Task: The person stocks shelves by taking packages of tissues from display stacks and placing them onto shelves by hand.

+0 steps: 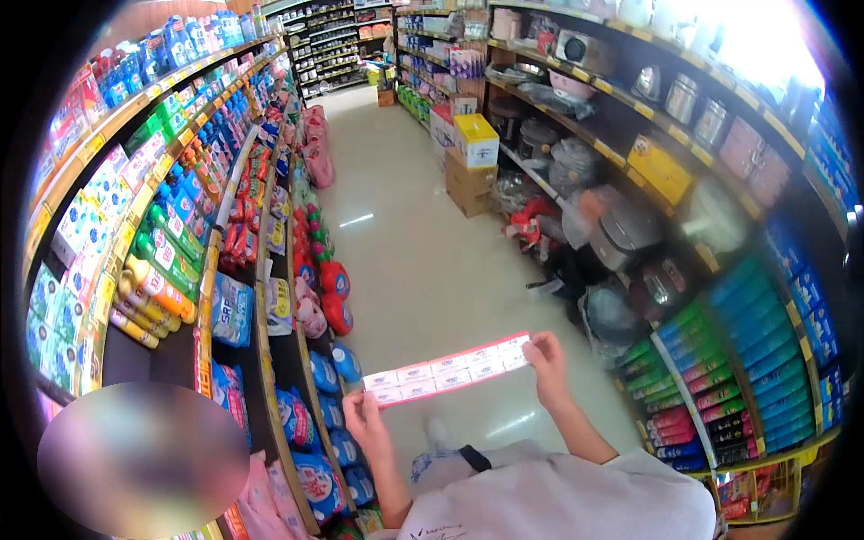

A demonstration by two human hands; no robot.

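Observation:
A long strip of printed labels (450, 370), white with a pink edge and two rows of small printed blocks, stretches between my hands above the aisle floor. At its left end, my left hand (367, 421) pinches the lower corner. My right hand (546, 364) grips the opposite end, which sits slightly higher. The print on the labels is too small to read. Beyond the strip's left end stands a blue bottle (346, 363) on the low shelf.
Shelves of detergent bottles (166, 261) and boxes line the left side. On the right, shelves hold rice cookers (625, 229), pots and toothpaste boxes (751, 310). Stacked cartons (470, 184) stand on the tiled floor (405, 243). A blurred patch covers the lower left.

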